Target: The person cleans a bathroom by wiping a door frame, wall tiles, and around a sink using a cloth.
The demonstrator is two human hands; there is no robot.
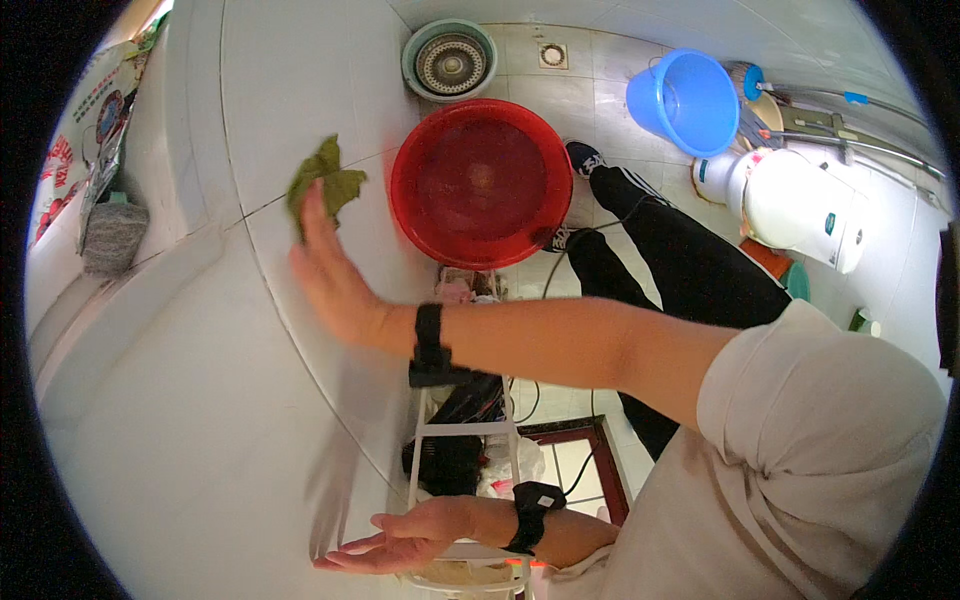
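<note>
My right hand (340,280) is stretched out at the white tiled wall (330,80), slightly blurred. Its fingers press a crumpled green cloth (328,183) flat against the tiles, and the cloth sticks out past the fingertips. A black strap circles that wrist. Lower in the picture, my left hand (405,540) is open and holds nothing, its fingers extended toward the wall and its thumb apart. It also wears a black strap, with a small box on it. A white rack (465,430) stands under my arms.
A large red basin (410,215) of water stands on the floor near my feet. Behind it sits a small green basin with a metal strainer (450,62). A blue bucket (690,100) and a white tank (805,210) are at the right. A ledge at the left holds a grey sponge-like block (113,238).
</note>
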